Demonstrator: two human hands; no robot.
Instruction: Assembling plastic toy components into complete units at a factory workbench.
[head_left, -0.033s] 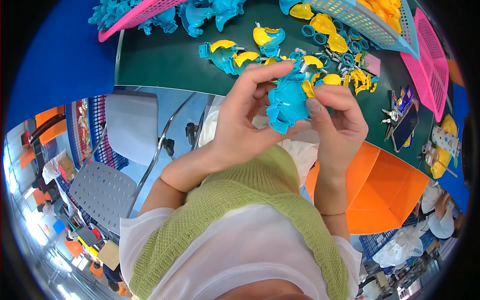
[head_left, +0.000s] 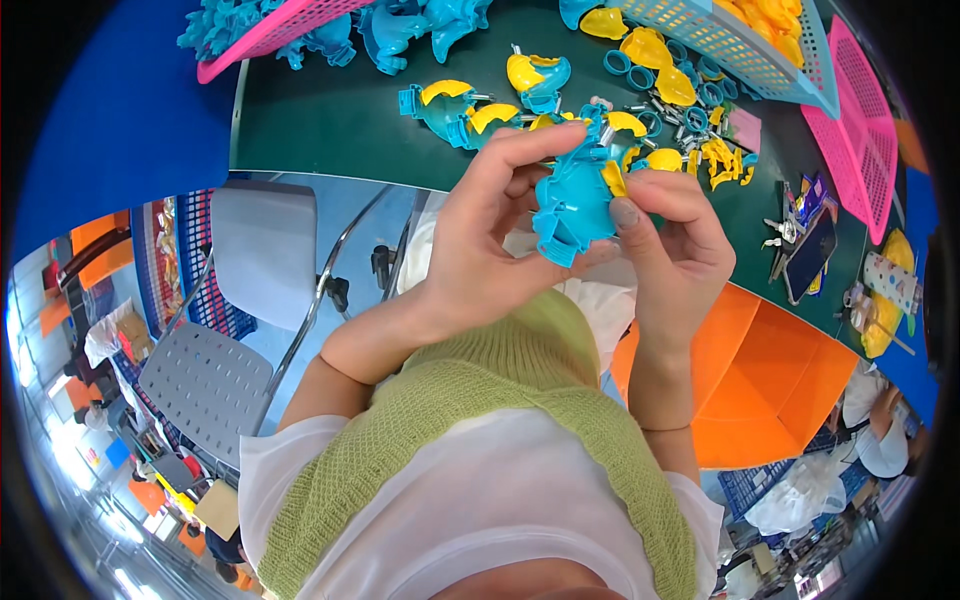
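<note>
A hollow blue plastic shell part [head_left: 578,208] with a notched rim is held over my lap, at the near edge of the table. My left hand [head_left: 490,225] wraps it from the left, index finger along its top and thumb underneath. On its right edge sits a small yellow plastic piece [head_left: 613,178], pinched between the thumb and fingers of my right hand [head_left: 680,230]. Just beyond my hands, blue parts fitted with yellow curved pieces [head_left: 445,110] lie on the green table [head_left: 330,130]. Fingers hide part of the shell's left side.
Blue rings [head_left: 640,77], metal pins and yellow pieces [head_left: 718,160] are scattered beyond my right hand. A light-blue basket [head_left: 740,50] and pink baskets [head_left: 865,130] flank the table. A phone [head_left: 808,258] lies at right; an orange bin [head_left: 760,380] and grey chair [head_left: 265,250] stand below.
</note>
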